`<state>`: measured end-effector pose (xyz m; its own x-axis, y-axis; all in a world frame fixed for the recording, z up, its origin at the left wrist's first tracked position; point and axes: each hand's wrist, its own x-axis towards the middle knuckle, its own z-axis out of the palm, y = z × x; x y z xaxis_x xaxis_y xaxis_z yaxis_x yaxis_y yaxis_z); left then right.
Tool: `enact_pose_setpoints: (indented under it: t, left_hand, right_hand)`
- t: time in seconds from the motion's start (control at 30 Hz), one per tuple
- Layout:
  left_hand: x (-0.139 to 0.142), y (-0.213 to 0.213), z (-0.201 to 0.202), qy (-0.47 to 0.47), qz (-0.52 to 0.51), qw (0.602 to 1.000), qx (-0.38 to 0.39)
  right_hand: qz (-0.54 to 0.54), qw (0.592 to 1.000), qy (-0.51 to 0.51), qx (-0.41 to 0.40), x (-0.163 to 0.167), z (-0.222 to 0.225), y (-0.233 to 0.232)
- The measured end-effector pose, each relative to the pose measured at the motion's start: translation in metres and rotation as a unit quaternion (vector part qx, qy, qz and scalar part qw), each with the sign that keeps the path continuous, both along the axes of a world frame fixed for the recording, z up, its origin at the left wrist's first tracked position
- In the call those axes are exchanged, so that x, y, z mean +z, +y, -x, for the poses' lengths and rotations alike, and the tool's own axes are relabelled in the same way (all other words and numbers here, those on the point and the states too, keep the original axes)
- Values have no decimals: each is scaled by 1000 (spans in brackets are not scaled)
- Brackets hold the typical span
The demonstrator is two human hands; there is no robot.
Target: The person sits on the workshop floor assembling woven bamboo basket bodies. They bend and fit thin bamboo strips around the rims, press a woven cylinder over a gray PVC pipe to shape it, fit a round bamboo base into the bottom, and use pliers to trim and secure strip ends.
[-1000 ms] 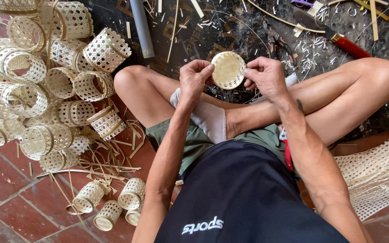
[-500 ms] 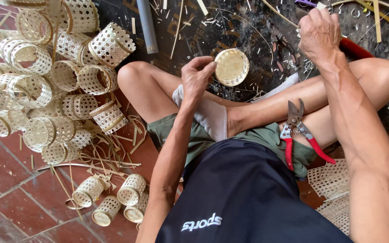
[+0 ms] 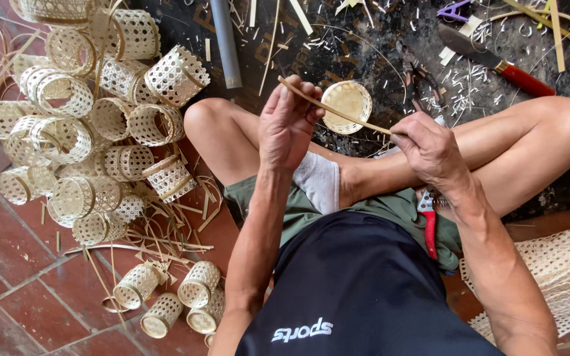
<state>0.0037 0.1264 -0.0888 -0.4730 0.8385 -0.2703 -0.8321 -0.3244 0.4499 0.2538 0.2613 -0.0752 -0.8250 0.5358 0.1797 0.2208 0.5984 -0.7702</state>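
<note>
Bamboo fills the head view: a thin bamboo strip (image 3: 334, 109) runs on a slant across the upper middle of the frame, held at both ends so that it stays taut and straight. The left hand (image 3: 289, 122) has its fingers curled together, pinching the strip's upper end while also cradling a small round woven basket (image 3: 346, 105) against the fingertips, its open mouth turned toward the camera. The right hand (image 3: 430, 148) pinches the strip's lower end between thumb and forefinger, just right of centre. Both hands hang above the person's crossed legs, which keeps the work close to the eyes.

At the left of the frame, a heap of finished open-weave baskets (image 3: 94, 125) lies on the brick floor (image 3: 14, 277), piled aside within arm's reach, and a few more baskets (image 3: 173, 300) sit at the lower centre left. A knife with a red handle (image 3: 496, 62) lies at the upper right on dark ground strewn with shavings, and red-handled shears (image 3: 428, 221) rest in the lap. A sheet of woven mesh (image 3: 555, 270) lies at the lower right edge.
</note>
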Motion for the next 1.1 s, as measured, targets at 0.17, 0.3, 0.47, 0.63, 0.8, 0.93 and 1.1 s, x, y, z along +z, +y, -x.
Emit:
enact_pose_setpoints:
  t: [0.17,0.3,0.47,0.63,0.8,0.93,1.1]
  left_hand:
    - [0,-12,-3,-30,-44,999,0]
    - [-7,-15,0,-98,-84,992,-16]
    - [-14,-22,-12,-80,-110,990,-49]
    - [-12,-31,-24,-70,-153,984,-63]
    - [19,-26,-8,52,-128,976,-168]
    - [52,-28,6,490,-33,791,-364]
    - [44,-16,-10,781,-1,580,-233]
  right_hand:
    - [295,946,-40,-130,-28,-22,0]
    - [540,787,227,-193,-46,-34,-2]
    - [563,695,374,-243,-47,-25,-5]
    - [577,655,412,-262,-23,-14,-11]
    - [539,781,310,60,26,-12,6]
    - [269,943,19,195,49,-2,14]
    - [-55,982,-74,164,31,19,-16]
